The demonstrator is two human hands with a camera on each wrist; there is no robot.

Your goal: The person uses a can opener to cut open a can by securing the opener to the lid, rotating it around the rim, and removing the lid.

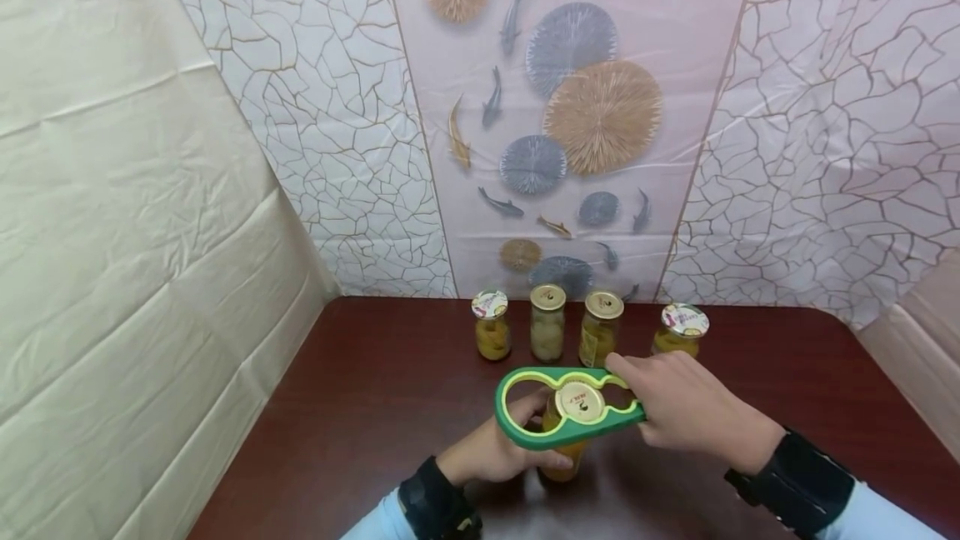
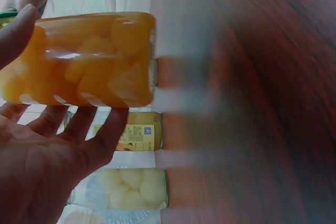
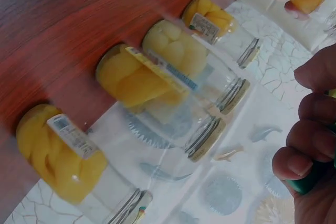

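Observation:
My left hand [image 1: 487,448] holds a glass jar of orange fruit [image 2: 94,61], thumb on one side and fingers along the other. The jar stands upright close over the table, its gold lid [image 1: 580,401] facing up. Around that lid sits a green jar opener [image 1: 551,441] with a lighter green, scalloped inner edge and several openings. My right hand [image 1: 693,402] grips the opener's narrow right end, fingers curled round it. The opener hides the jar's upper part in the head view.
Behind the hands stand a white-lidded jar [image 1: 492,338], a gold-lidded jar of pale fruit [image 1: 547,332], a gold-lidded jar of yellow fruit [image 1: 598,336] and another white-lidded jar [image 1: 678,332]. The dark red-brown table [image 1: 360,415] ends at a patterned cloth backdrop [image 1: 360,148].

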